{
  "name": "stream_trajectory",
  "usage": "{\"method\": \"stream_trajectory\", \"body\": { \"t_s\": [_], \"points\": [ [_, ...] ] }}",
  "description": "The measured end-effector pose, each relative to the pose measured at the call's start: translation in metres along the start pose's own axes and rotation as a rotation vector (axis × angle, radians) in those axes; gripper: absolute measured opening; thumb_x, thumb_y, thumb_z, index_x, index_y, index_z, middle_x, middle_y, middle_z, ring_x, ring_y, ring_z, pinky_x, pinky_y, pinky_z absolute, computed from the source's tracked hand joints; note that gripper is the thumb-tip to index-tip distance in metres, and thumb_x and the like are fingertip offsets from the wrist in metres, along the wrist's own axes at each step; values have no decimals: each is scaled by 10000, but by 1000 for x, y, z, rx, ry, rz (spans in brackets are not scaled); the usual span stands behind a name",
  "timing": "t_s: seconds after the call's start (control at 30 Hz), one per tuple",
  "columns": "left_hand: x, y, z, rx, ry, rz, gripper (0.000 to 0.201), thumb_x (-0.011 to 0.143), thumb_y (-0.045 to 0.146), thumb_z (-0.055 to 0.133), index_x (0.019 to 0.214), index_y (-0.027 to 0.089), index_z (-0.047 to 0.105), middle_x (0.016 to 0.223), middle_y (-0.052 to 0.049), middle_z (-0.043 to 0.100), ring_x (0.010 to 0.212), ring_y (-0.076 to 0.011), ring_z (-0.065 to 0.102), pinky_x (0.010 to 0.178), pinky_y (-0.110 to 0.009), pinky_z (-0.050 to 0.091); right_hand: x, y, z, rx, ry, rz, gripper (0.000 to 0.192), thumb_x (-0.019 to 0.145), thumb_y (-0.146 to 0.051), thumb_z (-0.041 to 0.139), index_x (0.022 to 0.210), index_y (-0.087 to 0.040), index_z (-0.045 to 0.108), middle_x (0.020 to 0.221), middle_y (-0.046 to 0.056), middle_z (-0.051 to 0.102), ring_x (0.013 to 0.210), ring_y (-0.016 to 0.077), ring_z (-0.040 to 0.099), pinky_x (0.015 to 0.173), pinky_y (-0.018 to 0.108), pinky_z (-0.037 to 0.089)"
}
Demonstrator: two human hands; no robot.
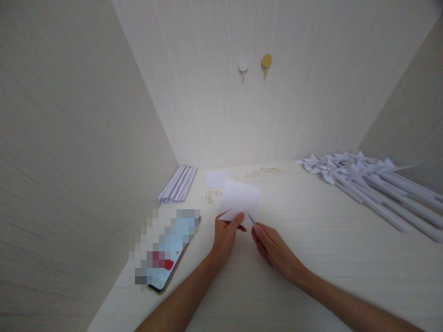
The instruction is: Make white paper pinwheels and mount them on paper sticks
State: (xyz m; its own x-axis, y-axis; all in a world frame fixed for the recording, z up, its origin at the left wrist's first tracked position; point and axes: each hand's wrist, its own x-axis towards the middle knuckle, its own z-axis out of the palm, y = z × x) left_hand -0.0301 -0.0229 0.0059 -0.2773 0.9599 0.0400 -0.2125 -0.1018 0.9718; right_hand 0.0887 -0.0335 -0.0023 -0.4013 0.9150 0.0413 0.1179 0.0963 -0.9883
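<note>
My left hand (225,236) pinches the near edge of a small white square of paper (241,197), holding it just above the pale desk (311,240). My right hand (273,248) is beside it, fingertips closed on a thin dark tool whose tip touches the paper's near corner; I cannot tell exactly what the tool is. The paper tilts away from me towards the back wall.
A bundle of rolled white paper sticks (177,183) lies at the back left. Another white square (216,179) and scattered small gold pins (211,196) lie behind the paper. Finished white paper pinwheels (363,177) are piled at right. A phone (166,251) rests at left. Two hooks (255,64) hang on the wall.
</note>
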Motion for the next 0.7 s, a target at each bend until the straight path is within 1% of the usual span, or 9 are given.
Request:
{"method": "stream_trajectory", "body": {
  "t_s": [0.07, 0.13, 0.23, 0.3, 0.37, 0.43, 0.57, 0.63, 0.7],
  "points": [
    [3, 1, -1, -70, 70, -8, 177, 572, 276, 625, 656, 120, 608, 603, -12, 603, 500, -101, 520, 413, -197, 410, -1, -1, 0, 1, -22, -9, 366, 824, -430, 285, 566, -184, 368, 424, -70, 301, 365, 62, 256, 359, 196, 212],
    [6, 2, -3, -136, 142, -12, 191, 567, 270, 628, 679, 118, 599, 598, -9, 601, 491, -101, 529, 400, -192, 391, -1, -2, 1, 54, -44, -17, 356, 827, -423, 288, 584, -180, 383, 413, -73, 319, 352, 58, 270, 356, 190, 225],
    [9, 5, -5, -186, 176, -12, 204, 566, 275, 627, 692, 119, 585, 585, -1, 595, 478, -102, 542, 390, -189, 367, 0, -2, 0, 253, -57, -9, 289, 784, -425, 386, 631, -180, 379, 449, -80, 342, 355, 47, 286, 349, 175, 254],
    [9, 6, -5, -178, 145, -9, 203, 572, 287, 622, 680, 120, 582, 569, 3, 588, 463, -99, 535, 390, -191, 361, 2, -3, -1, 368, -17, 31, 267, 723, -414, 488, 658, -185, 366, 446, -98, 312, 344, 37, 255, 326, 160, 241],
    [7, 5, -4, -136, 85, 0, 199, 586, 300, 612, 659, 118, 583, 557, -2, 586, 457, -98, 527, 396, -194, 363, 4, -5, -2, 411, 41, 91, 275, 690, -408, 533, 686, -190, 364, 419, -118, 265, 318, 28, 202, 290, 145, 188],
    [3, 4, -2, -70, 18, 14, 200, 604, 315, 597, 634, 118, 586, 551, -12, 591, 453, -99, 519, 401, -198, 369, 5, -7, -3, 411, 69, 132, 273, 699, -424, 519, 710, -193, 374, 401, -127, 240, 301, 23, 167, 269, 137, 142],
    [-2, 3, 1, 113, -100, 51, 206, 640, 326, 564, 591, 128, 597, 499, -17, 587, 444, -105, 511, 416, -203, 386, 7, -6, -3, 415, 71, 104, 284, 696, -430, 515, 662, -194, 361, 389, -130, 231, 293, 16, 163, 256, 127, 140],
    [-3, 2, 2, 186, -108, 69, 177, 637, 308, 566, 604, 138, 602, 488, -7, 583, 434, -105, 505, 418, -204, 390, 8, -4, -2, 424, 80, 92, 298, 690, -419, 524, 626, -196, 336, 384, -131, 226, 290, 13, 158, 253, 125, 140],
    [-3, 1, 2, 227, -85, 69, 137, 623, 284, 577, 605, 150, 595, 498, 3, 580, 427, -104, 499, 416, -204, 392, 8, -2, -2, 434, 76, 96, 298, 691, -413, 521, 617, -198, 329, 379, -131, 224, 287, 11, 152, 250, 125, 134]
  ]
}}
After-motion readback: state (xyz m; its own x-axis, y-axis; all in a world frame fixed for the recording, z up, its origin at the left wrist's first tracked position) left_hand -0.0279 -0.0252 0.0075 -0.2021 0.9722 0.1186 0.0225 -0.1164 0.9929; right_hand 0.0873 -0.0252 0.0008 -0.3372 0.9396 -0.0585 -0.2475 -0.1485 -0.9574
